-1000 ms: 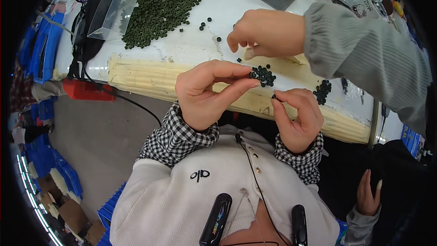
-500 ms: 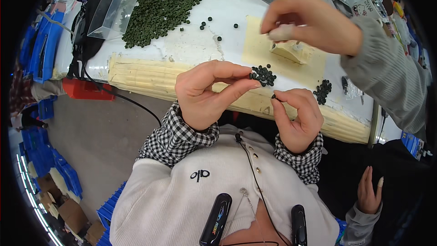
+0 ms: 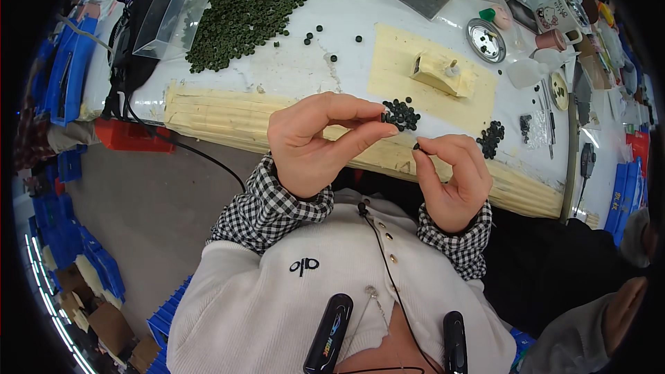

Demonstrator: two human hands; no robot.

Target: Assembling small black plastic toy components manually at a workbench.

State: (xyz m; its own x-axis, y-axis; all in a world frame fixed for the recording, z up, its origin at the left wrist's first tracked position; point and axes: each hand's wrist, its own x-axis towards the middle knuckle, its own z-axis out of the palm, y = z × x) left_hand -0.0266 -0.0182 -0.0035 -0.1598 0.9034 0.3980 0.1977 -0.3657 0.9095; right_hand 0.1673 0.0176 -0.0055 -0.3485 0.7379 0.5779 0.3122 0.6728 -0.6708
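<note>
My left hand (image 3: pixel 308 145) pinches a small round black part (image 3: pixel 385 117) between thumb and forefinger, just above the table's front edge. My right hand (image 3: pixel 454 183) is closed in a pinch on another tiny black piece (image 3: pixel 418 147), slightly lower and to the right. The two pieces are apart. Right behind my left fingertips is a small pile of black round parts (image 3: pixel 403 116), partly hidden by them. A second small pile of such parts (image 3: pixel 491 140) lies to the right, beyond my right hand.
A big heap of dark green-black parts (image 3: pixel 242 17) lies at the back left beside a clear bin (image 3: pixel 176 14). A tape-covered block with a peg (image 3: pixel 443 75) stands on yellow tape. At right are a round metal dish (image 3: pixel 486 40) and a mug (image 3: pixel 552 40). Another person's sleeve (image 3: pixel 568 336) shows lower right.
The other person's grey-sleeved arm has drawn back from over the table, uncovering the block and dish. Their other hand has left its place at lower right. My hands have hardly moved.
</note>
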